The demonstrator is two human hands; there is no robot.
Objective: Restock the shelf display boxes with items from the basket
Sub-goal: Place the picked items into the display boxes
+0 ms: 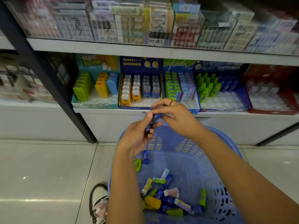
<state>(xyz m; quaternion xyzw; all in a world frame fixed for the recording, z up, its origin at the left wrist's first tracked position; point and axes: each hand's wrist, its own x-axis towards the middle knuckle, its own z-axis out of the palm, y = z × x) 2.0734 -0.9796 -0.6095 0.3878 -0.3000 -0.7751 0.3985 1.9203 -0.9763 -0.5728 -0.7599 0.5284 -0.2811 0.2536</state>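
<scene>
A black-and-white shoe [98,202] stands on the pale tiled floor [40,175] at 7 o'clock, just beside a blue plastic basket [191,159] that fills the frame from 6 to 4 o'clock. On the basket's bottom, at 6 o'clock, lies a heap of loose items [168,196] in blue, green, yellow and pink. A green one and a blue one lie apart from the heap, near the left wrist.

Over the basket's far rim, at the centre, both hands meet on one small blue item [152,121]. The left hand [137,138], rising from 6 o'clock, has its fingers curled round the item's lower end. The right hand [176,117], reaching in from 4 o'clock, pinches the upper end between thumb and fingertips; a red band shows on one finger.

Behind the hands, a low shelf [103,111] carries five display boxes side by side, running from 10 to 2 o'clock. They are:
- a teal box [97,105] with green, yellow and blue cases;
- a navy box [140,62] with rows of white, yellow and blue pieces;
- a green-topped box [178,63] of green, blue and purple packs;
- a blue box [226,109] with green and blue bottles at its back and clear tray showing in front;
- a red box [271,110], its contents blurred.

A black post [48,81] slants down at 10 o'clock. Farthest off, at 12 o'clock, the top shelf [161,50] holds clear-wrapped packs, too blurred to read.
</scene>
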